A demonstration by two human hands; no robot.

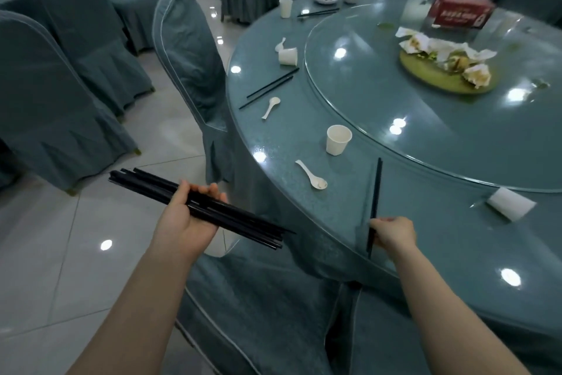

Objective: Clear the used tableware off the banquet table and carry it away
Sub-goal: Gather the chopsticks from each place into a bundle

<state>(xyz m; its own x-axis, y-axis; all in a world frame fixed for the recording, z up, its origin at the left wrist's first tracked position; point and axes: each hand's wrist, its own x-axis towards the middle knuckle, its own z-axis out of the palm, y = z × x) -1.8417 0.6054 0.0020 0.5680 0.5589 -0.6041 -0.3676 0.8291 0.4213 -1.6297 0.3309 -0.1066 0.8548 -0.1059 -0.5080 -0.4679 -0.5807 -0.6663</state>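
While gripped by right hand point(393, 233), chopsticks point(374, 198) pointing straight away.

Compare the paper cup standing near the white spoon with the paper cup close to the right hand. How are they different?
The cup near the spoon stands upright, mouth up; the cup by the right hand lies on its side. The upright cup sits close to the turntable edge; the tipped cup lies nearer the person. Both are plain white cups resting on the table.
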